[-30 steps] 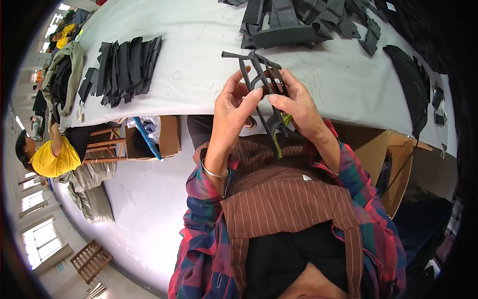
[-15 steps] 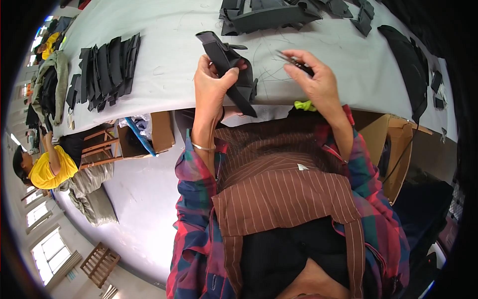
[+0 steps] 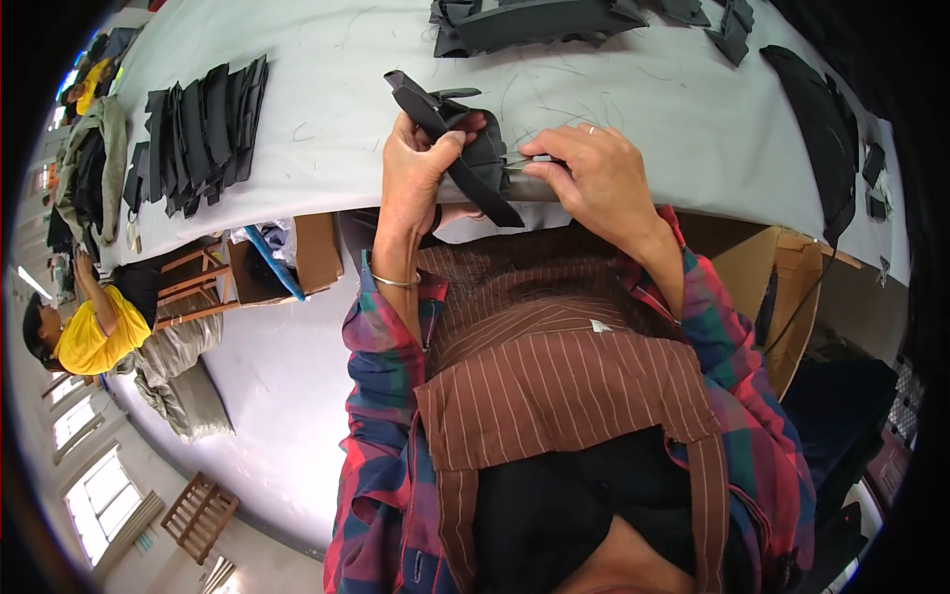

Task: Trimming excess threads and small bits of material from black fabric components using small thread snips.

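Note:
My left hand (image 3: 410, 170) grips a folded black fabric piece (image 3: 485, 203) above the table's near edge, thumb on top and fingers curled beneath it. The piece has a long stiff strip and a wider flap on its right side. Just right of the flap, my right hand (image 3: 606, 176) is closed round small thread snips (image 3: 539, 158). Their tips point left, at or very near the flap's edge, where thin threads show. Whether the blades touch the cloth I cannot tell. Most of the snips is hidden by my fingers.
A white-covered table (image 3: 327, 119) bears loose threads, a row of black fabric pieces (image 3: 203, 134) at left and a heap of more (image 3: 544, 28) at the back. A curved black piece (image 3: 811, 129) lies right. Below are cardboard boxes (image 3: 792, 297). A person in yellow (image 3: 104, 332) works at far left.
My right hand has moved left and slightly down, bringing the snips to the fabric's right edge. The left hand keeps its hold, almost in place.

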The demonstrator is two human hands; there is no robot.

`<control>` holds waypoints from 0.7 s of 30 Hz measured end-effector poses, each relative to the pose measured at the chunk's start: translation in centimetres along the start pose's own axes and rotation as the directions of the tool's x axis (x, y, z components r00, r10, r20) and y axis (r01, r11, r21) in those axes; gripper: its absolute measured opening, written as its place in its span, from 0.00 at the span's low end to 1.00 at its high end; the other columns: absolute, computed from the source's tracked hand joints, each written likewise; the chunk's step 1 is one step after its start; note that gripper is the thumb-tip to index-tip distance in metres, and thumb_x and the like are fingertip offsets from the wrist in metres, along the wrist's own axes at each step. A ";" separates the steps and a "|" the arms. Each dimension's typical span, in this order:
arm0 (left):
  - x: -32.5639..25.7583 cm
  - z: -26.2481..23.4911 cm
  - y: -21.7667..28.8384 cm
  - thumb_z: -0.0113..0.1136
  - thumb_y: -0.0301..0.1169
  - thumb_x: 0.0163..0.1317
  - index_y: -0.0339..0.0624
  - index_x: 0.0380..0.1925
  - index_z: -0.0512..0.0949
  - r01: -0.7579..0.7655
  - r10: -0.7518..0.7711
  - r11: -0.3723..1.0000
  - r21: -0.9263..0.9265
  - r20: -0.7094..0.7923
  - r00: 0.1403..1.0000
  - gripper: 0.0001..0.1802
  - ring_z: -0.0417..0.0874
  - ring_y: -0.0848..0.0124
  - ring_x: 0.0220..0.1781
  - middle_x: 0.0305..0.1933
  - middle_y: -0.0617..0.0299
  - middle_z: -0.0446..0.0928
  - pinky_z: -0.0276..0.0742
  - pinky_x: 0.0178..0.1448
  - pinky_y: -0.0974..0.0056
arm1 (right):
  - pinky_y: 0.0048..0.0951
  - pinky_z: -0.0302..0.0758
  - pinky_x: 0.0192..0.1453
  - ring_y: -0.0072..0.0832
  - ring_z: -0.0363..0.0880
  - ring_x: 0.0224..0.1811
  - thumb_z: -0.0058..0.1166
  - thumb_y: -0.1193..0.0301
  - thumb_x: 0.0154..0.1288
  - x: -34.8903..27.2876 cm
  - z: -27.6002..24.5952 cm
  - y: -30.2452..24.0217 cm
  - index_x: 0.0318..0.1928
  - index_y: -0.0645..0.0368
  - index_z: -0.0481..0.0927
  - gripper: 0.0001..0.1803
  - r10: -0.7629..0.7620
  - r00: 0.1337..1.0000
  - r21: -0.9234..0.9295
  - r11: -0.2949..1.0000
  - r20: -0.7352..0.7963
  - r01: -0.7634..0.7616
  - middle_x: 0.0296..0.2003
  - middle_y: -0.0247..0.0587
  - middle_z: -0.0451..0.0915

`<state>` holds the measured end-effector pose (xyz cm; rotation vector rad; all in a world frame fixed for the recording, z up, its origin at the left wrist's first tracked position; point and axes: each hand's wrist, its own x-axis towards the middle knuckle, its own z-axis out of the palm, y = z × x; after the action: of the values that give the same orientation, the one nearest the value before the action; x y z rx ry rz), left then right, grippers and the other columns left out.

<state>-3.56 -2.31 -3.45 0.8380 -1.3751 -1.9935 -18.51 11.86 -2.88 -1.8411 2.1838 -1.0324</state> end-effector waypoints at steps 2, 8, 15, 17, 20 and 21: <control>0.0 -0.1 0.0 0.56 0.21 0.56 0.28 0.47 0.69 -0.012 0.012 1.000 0.029 0.010 1.000 0.18 0.82 0.66 0.48 0.45 0.46 0.81 0.75 0.59 0.64 | 0.35 0.67 0.36 0.32 0.76 0.31 0.60 0.65 0.57 0.1 0.4 0.0 0.33 0.49 0.82 0.05 -0.057 0.998 -0.029 0.998 -0.019 0.056 0.29 0.29 0.82; 0.1 -0.2 0.0 0.57 0.21 0.56 0.28 0.47 0.69 -0.005 0.005 1.000 0.030 0.023 1.000 0.18 0.82 0.67 0.48 0.45 0.47 0.81 0.76 0.58 0.64 | 0.34 0.64 0.36 0.31 0.75 0.32 0.60 0.67 0.55 0.5 0.4 -0.1 0.33 0.48 0.80 0.05 -0.106 0.994 -0.104 0.989 -0.009 0.104 0.26 0.28 0.80; 0.0 0.1 0.2 0.57 0.22 0.56 0.29 0.48 0.69 0.025 -0.025 0.999 0.036 0.004 1.000 0.19 0.81 0.68 0.48 0.46 0.48 0.81 0.78 0.55 0.64 | 0.32 0.62 0.35 0.33 0.74 0.29 0.62 0.67 0.55 0.3 0.3 0.3 0.35 0.49 0.82 0.06 -0.169 0.984 -0.138 0.977 -0.050 0.160 0.28 0.28 0.80; 0.1 0.0 0.0 0.57 0.22 0.56 0.30 0.48 0.69 -0.004 0.003 0.998 0.057 0.013 1.000 0.19 0.81 0.68 0.48 0.46 0.49 0.81 0.78 0.53 0.64 | 0.34 0.63 0.36 0.31 0.75 0.31 0.62 0.67 0.54 0.2 0.5 0.5 0.32 0.48 0.80 0.05 -0.148 0.985 -0.122 0.983 -0.086 0.137 0.25 0.28 0.78; 0.1 0.2 0.0 0.57 0.22 0.55 0.30 0.48 0.69 0.005 -0.005 0.997 0.071 0.003 1.000 0.19 0.81 0.69 0.48 0.45 0.49 0.81 0.77 0.54 0.64 | 0.34 0.63 0.35 0.30 0.75 0.31 0.62 0.67 0.53 0.3 0.4 0.5 0.32 0.48 0.80 0.05 -0.121 0.992 -0.110 0.987 -0.034 0.116 0.26 0.28 0.78; 0.0 0.2 0.1 0.57 0.22 0.55 0.30 0.48 0.69 0.003 -0.003 0.997 0.072 0.001 1.000 0.19 0.81 0.69 0.48 0.45 0.49 0.81 0.77 0.54 0.64 | 0.34 0.63 0.35 0.30 0.75 0.31 0.62 0.67 0.53 0.5 0.3 0.5 0.32 0.48 0.80 0.05 -0.123 0.992 -0.109 0.987 -0.035 0.119 0.26 0.28 0.78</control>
<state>-3.75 -2.24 -3.33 0.8710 -1.4544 -1.9574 -18.85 11.32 -3.24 -2.0390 2.2152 -1.0026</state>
